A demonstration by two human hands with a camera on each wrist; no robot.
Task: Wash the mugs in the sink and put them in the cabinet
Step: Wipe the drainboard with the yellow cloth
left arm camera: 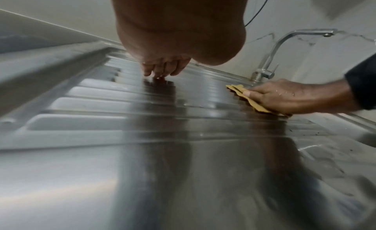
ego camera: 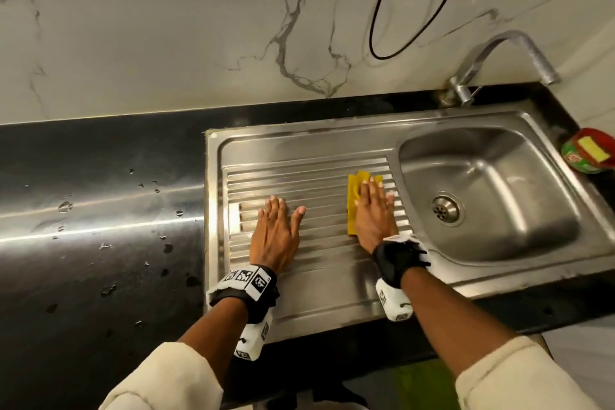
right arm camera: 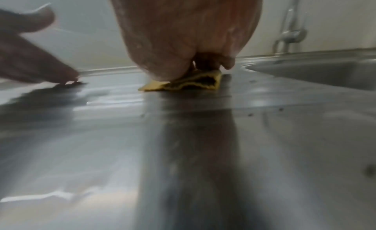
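No mug shows in any view. My right hand (ego camera: 374,206) lies flat, fingers straight, pressing a folded yellow cloth (ego camera: 353,190) onto the ribbed steel drainboard (ego camera: 299,176) just left of the sink basin (ego camera: 492,203). The same cloth (right arm camera: 183,85) sits under my palm in the right wrist view, and the cloth (left arm camera: 240,93) also shows in the left wrist view. My left hand (ego camera: 278,223) rests flat and open on the drainboard a little to the left, holding nothing; its fingertips (left arm camera: 158,69) touch the ridges. The basin holds nothing.
A steel tap (ego camera: 499,60) stands at the back of the sink. A red and green soap tub (ego camera: 590,150) with a yellow sponge sits at the right edge. Water drops dot the black counter (ego camera: 100,210). A black cable (ego camera: 399,10) hangs on the marble wall.
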